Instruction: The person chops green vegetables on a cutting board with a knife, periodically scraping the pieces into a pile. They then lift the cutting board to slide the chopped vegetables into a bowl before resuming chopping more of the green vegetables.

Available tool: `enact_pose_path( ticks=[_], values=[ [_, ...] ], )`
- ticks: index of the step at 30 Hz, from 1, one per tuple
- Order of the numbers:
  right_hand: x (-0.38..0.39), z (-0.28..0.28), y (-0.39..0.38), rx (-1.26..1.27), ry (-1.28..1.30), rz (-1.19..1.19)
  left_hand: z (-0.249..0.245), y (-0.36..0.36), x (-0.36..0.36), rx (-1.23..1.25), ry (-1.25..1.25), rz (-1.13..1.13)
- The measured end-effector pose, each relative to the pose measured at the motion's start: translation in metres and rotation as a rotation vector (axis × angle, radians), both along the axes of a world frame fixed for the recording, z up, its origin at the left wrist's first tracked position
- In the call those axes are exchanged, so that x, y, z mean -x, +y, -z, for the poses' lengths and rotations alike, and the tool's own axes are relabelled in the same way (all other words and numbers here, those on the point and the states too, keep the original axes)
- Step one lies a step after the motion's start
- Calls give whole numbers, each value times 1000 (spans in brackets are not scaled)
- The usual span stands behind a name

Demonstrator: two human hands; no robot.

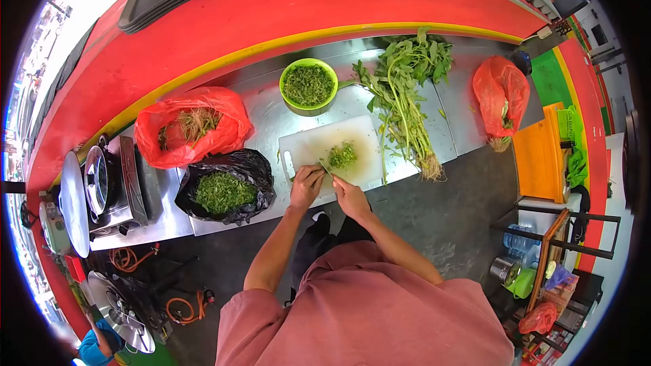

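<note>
On the white cutting board lies a small heap of chopped greens. My right hand is closed round the handle of a knife, whose blade points up and left beside the heap. Just left of the blade, my left hand is closed, its fingers bent over green stems that barely show at the board's lower edge. Behind the board stands a green bowl full of chopped greens. Long leafy stems with roots lie right of the board.
A red bag with roots and a black bag of chopped greens are on the left. Another red bag sits at the right end. A stove stands far left. A person in blue is at the lower left.
</note>
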State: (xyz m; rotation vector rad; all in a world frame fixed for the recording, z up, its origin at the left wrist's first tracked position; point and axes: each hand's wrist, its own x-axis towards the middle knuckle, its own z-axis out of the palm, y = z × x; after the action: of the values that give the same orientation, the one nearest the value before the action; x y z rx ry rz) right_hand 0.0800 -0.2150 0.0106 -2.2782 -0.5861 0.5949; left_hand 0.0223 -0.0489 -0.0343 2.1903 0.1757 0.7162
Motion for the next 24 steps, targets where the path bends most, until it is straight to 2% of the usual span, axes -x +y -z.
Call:
enact_pose_path(
  ticks=[9,17,19,24],
  values=[
    [4,7,-4,3,-39,21,-5,-6,1,16,75,-31],
    [0,-4,-3,55,81,27,-17,-5,6,-270,151,-68],
    [-3,-1,-5,49,90,16,-17,-2,4,-244,140,29],
    [-4,1,-8,-20,79,9,-13,0,8,-248,127,63]
  ],
)
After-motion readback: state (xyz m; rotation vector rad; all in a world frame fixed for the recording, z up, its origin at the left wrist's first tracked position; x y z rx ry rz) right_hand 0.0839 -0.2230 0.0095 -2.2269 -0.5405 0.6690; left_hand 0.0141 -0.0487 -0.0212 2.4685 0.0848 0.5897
